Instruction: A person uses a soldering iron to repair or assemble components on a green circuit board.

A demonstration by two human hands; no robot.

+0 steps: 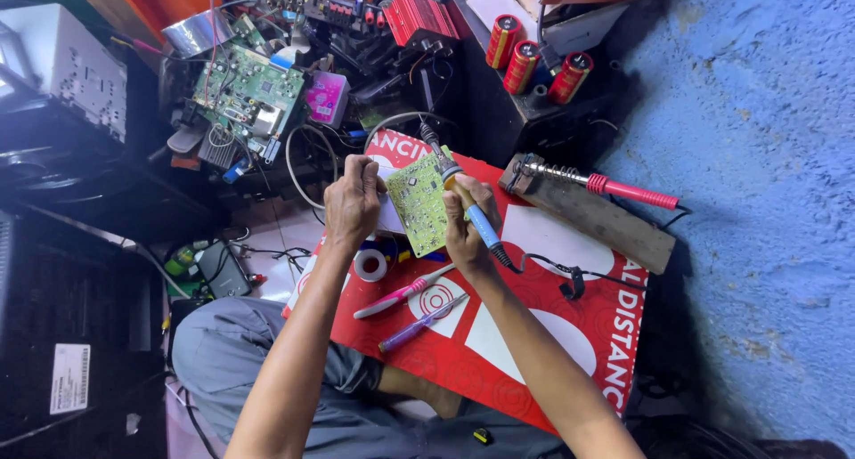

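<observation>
At the centre of the frame the left hand (pixel 352 201) grips the edge of a small green circuit board (pixel 420 205), held tilted above the red mat (pixel 534 334). The right hand (pixel 465 223) is closed around a blue-handled soldering iron (pixel 468 205), its tip at the board's top edge. A slip could burn fingers, and its cable (pixel 570 276) might snag.
</observation>
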